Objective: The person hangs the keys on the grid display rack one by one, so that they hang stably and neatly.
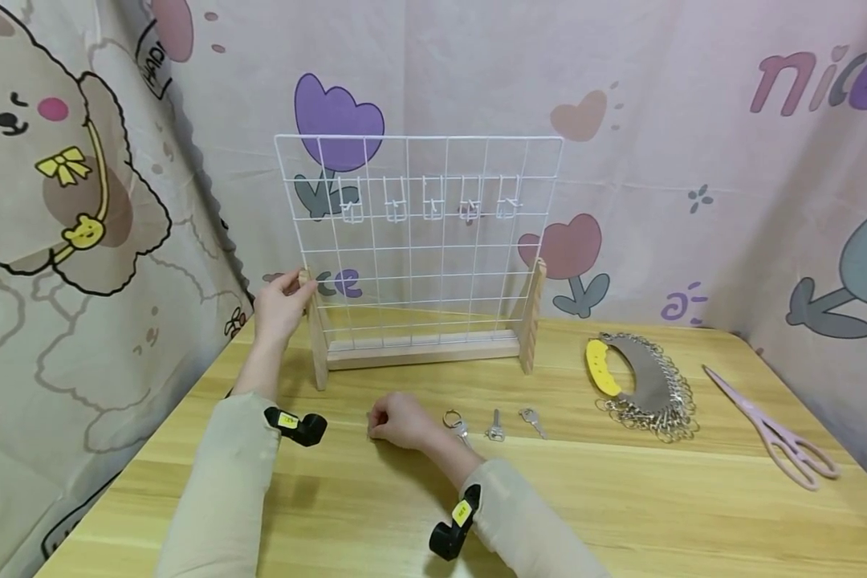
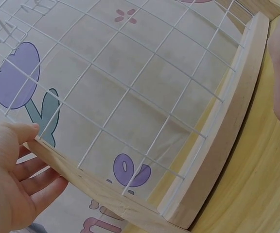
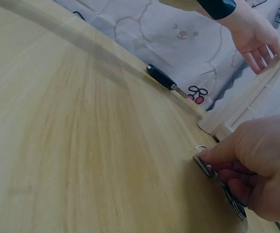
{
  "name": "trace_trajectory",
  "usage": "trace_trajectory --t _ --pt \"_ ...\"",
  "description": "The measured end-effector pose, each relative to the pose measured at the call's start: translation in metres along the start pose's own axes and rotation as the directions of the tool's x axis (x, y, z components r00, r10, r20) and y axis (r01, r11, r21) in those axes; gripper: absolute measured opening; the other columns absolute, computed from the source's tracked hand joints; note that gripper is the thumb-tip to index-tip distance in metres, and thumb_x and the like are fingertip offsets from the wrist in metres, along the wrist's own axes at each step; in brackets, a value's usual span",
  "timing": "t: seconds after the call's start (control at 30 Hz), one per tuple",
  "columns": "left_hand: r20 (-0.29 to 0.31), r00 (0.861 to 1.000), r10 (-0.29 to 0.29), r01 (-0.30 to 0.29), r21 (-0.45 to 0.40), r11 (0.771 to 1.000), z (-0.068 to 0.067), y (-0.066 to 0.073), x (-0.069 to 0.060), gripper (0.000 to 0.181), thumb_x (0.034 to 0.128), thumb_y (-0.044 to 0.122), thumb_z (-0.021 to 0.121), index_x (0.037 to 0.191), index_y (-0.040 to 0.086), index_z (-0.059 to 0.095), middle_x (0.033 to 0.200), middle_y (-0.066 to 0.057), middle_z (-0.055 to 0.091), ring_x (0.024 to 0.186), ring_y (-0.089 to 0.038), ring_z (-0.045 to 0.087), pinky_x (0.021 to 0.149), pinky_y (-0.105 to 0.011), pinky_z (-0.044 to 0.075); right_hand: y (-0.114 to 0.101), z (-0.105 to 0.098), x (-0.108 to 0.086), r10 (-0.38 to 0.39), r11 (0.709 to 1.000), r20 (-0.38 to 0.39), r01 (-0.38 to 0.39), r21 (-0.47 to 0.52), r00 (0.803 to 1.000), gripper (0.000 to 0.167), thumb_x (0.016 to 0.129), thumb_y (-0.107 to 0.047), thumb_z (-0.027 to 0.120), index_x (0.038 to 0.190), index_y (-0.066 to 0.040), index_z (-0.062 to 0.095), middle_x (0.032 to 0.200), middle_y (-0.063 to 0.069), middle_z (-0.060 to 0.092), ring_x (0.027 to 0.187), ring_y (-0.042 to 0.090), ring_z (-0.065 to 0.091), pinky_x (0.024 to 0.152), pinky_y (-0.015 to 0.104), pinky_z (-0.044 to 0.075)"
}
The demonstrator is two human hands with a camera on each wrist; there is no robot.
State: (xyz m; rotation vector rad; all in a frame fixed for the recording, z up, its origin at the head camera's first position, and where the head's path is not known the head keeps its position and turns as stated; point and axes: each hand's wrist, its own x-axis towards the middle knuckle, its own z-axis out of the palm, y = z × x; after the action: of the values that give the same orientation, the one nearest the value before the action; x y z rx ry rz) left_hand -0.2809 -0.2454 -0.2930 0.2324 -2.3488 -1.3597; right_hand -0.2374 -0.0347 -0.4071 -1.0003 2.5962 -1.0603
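A white wire grid rack (image 1: 419, 249) stands upright in a wooden base, with several clear hooks (image 1: 433, 201) along its upper part. My left hand (image 1: 280, 309) grips the top of the left wooden post (image 2: 77, 170), thumb in front and fingers behind. Low over the table in front of the rack, my right hand (image 1: 403, 421) pinches a small silver metal piece (image 3: 204, 165) with a ring at its end; my fingers hide part of it. Just right of that hand lie a key with a ring (image 1: 457, 425) and two loose keys (image 1: 496, 426).
On the right of the wooden table (image 1: 621, 498) lie a yellow-handled, crescent-shaped grey tool (image 1: 646, 373) fringed with metal rings and pink scissors (image 1: 773, 433). A black-handled tool (image 3: 160, 76) lies near the left edge. Printed curtains (image 1: 657, 80) hang behind.
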Motion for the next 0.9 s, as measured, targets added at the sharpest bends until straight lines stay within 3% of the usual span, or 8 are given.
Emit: trace_trajectory --t 0.43,0.63,0.9 --pt "0.002 1.000 0.006 -0.006 -0.002 1.000 0.001 -0.001 0.001 0.055 0.0932 0.031 0.055 0.139 0.004 0.041 0.133 -0.020 0.048 0.123 -0.031 0.044 0.099 -0.040 0.038 0.000 -0.023 0.003 0.058 0.986 0.029 -0.062 0.158 0.998 0.009 0.085 -0.001 0.063 0.078 -0.004 0.060 0.068 -0.004 0.053 0.060 0.007 0.046 0.052 0.018 0.038" --pt "-0.003 1.000 0.008 -0.008 -0.012 1.000 0.001 0.001 0.002 0.055 0.0933 0.031 0.055 0.139 0.004 0.040 0.133 -0.020 0.048 0.123 -0.030 0.045 0.099 -0.040 0.038 -0.010 -0.052 0.009 0.001 0.993 -0.022 0.002 0.121 1.000 0.006 0.085 -0.002 0.063 0.080 -0.003 0.062 0.072 -0.002 0.057 0.064 0.007 0.050 0.056 0.017 0.043" --pt "0.003 1.000 -0.011 0.011 -0.002 1.000 0.000 -0.001 0.000 0.055 0.0938 0.031 0.054 0.140 0.004 0.039 0.134 -0.020 0.048 0.123 -0.031 0.044 0.100 -0.040 0.037 -0.034 -0.100 0.020 0.019 0.994 -0.101 -0.009 0.105 0.995 0.005 0.088 -0.008 0.062 0.084 -0.006 0.062 0.076 0.001 0.059 0.067 0.010 0.052 0.058 0.019 0.044"
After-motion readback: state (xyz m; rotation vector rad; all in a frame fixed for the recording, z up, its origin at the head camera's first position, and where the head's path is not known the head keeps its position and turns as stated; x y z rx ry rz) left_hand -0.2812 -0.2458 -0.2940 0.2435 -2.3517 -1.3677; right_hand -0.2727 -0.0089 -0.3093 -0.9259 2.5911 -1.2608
